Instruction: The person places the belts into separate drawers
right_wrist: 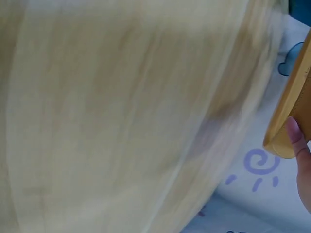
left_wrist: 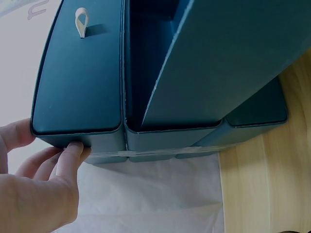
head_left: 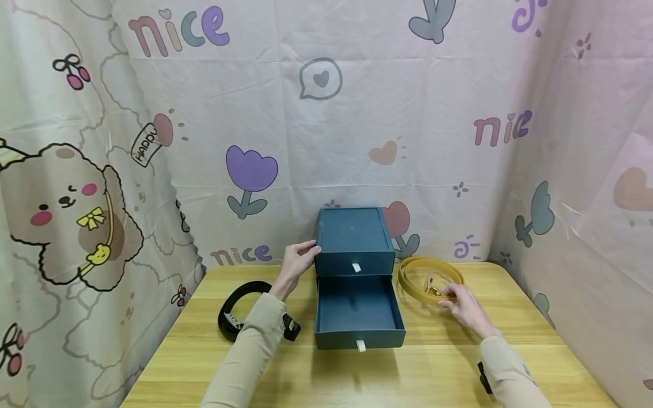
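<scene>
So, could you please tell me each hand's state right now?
Left hand: closed, holding the box by its upper edge.
Right hand: closed, holding the yellow belt.

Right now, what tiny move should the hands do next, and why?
I'd probably have the right hand lift the yellow belt gently toward the open drawer: the hand is touching the belt, and the drawer nearby is pulled out with nothing visible inside.

Place: a cloth-walled booth [head_left: 352, 122]; home or studio, cannot tell
Worktop [head_left: 173, 362]: light wood grain
Printed cloth [head_left: 326, 34]: tulips [head_left: 252, 173], hearts [head_left: 386, 153], cartoon bear [head_left: 66, 221], hung beyond the worktop's far, left and right edges
</scene>
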{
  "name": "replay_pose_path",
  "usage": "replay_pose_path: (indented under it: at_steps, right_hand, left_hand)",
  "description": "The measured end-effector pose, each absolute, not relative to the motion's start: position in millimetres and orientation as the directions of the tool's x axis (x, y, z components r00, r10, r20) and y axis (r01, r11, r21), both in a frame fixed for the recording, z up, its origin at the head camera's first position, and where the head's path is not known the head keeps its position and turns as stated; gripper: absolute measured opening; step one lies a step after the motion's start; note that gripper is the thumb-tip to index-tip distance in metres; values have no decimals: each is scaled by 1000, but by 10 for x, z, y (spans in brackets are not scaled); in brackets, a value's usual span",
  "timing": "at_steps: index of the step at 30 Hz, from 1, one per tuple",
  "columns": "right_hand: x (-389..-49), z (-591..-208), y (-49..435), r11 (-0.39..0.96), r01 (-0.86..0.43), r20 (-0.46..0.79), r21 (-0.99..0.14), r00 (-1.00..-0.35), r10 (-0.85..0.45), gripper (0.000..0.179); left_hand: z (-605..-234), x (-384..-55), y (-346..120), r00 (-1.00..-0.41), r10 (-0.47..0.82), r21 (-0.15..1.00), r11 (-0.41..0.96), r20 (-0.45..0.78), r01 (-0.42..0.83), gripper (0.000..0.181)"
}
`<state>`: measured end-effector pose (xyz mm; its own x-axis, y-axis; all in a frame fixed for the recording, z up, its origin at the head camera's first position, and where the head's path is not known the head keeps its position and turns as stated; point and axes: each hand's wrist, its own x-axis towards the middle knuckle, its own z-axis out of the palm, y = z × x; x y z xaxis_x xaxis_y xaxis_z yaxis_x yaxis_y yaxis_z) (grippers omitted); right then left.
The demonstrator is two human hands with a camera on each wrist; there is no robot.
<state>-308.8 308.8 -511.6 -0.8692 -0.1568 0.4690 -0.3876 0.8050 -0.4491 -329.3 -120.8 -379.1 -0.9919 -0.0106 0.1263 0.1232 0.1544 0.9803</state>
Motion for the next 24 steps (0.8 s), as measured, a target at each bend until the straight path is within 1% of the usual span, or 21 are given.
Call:
replay_pose_path:
  at_steps: [7, 16, 19, 24]
  right_hand:
    - [-2984, -5016, 3060, 776, -399, 479, -488, -866, -143, 19]
    - [-2893, -4868, 3021, 731, -442, 500, -520, -851, -159, 18]
    - [-2857, -4822, 2993, 722, -441, 495, -533, -855, -156, 19]
    - [-2792, -4755, 2943, 686, -430, 479, -587, -867, -134, 18]
  left_hand:
    - [-3792, -3293, -1202, -993, -14, 981, 154, 121, 118, 42]
    - [-3792, -3294, -1205, -992, -12, 980, 161, 125, 121, 42]
    - [-3791, -3292, -1206, -992, -14, 980, 152, 129, 126, 41]
    - [-3788, -3293, -1209, -991, -16, 983, 129, 130, 127, 39]
